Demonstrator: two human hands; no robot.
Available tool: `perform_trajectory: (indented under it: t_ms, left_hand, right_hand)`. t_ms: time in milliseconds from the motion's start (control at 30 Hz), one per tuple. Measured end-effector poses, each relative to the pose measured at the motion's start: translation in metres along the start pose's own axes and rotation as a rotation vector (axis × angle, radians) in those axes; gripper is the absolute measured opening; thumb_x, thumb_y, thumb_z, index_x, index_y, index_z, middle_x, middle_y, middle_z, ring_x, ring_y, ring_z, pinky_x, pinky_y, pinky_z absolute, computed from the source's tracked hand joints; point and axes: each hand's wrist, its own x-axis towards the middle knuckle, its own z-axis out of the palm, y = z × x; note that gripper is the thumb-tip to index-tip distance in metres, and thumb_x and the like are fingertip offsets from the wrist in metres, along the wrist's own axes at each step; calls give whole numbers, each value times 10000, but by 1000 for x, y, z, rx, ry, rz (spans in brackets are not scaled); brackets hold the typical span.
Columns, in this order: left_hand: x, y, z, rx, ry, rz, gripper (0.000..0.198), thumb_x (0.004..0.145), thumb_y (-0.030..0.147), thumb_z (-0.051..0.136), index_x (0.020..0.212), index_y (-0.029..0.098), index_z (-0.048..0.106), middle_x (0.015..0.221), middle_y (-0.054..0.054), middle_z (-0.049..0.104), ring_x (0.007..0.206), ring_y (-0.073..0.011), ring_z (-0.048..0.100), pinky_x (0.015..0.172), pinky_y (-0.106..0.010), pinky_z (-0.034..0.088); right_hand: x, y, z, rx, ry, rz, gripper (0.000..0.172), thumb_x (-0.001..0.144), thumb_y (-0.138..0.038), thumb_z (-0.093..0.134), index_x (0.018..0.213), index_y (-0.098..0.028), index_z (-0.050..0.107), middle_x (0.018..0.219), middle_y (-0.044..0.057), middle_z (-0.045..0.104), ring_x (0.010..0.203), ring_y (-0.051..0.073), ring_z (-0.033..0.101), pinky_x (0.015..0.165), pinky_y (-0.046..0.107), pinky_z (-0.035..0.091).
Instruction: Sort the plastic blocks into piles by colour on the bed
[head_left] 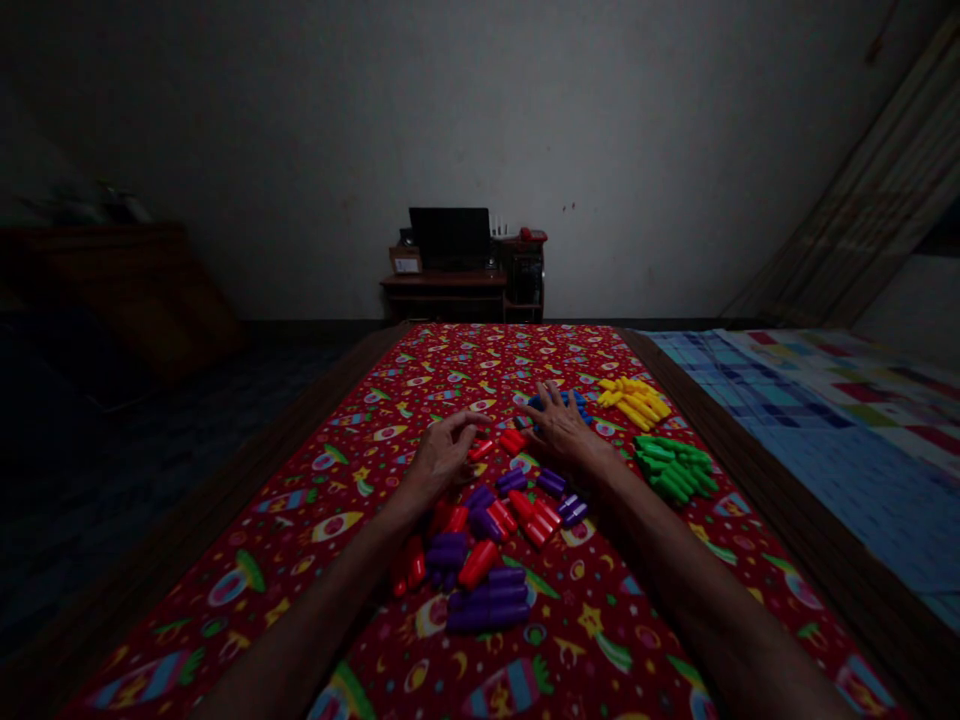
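Note:
My left hand (442, 455) hovers left of centre, its index finger and thumb pointing right with a gap between them and nothing visible held. Close to its fingertips lie small red plastic pieces (513, 441) shaped like marker pens. My right hand (561, 425) is spread out over a pile of blue pieces (581, 404), which it partly hides. Nearer to me, red pieces (478, 565) and purple pieces (489, 605) lie mixed in a loose heap. My left forearm and hand cover some of that heap's left side.
A pile of yellow pieces (637, 402) and a pile of green pieces (675, 468) lie right of my right hand. Everything rests on a red patterned cloth (600, 630). Beyond it stands a desk with a monitor (451, 238). A blue checked mat (810, 470) spreads at right.

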Motion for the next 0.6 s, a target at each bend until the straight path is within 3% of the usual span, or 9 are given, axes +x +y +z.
perform_trajectory:
  t_ms: [100,300,433,600]
  left_hand:
    - [0,1,1,72,-40,37,303,788,325,492,950,171,695,608,7,615,494,-125,535,433,-195,402]
    - [0,-1,3,137,-96,32,338,805,317,432,960,165,692,607,8,612,464,-119,510,429,-203,401]
    - [3,-5,3,152,-107,146,321,812,314,427,916,170,695,793,-39,703,648,-159,630,556,-238,490]
    - [3,-2,3,234,-127,229,299,810,261,424,894,180,699,868,-40,724,747,-168,659,701,-271,527]
  right_hand:
    - [-3,6,9,-21,-23,74,481,952,-475,371,1375,-273,478,1507,181,310,1375,365,263,1040,652,202]
    - [-3,15,19,18,65,197,484,938,-489,408,1372,-289,484,1488,165,351,1369,340,285,1051,614,227]
    - [2,17,26,59,131,295,520,913,-511,447,1379,-282,484,1479,166,362,1353,351,299,1043,605,234]
    - [12,23,33,110,172,331,494,891,-496,495,1347,-306,518,1480,144,356,1350,343,293,1021,584,291]
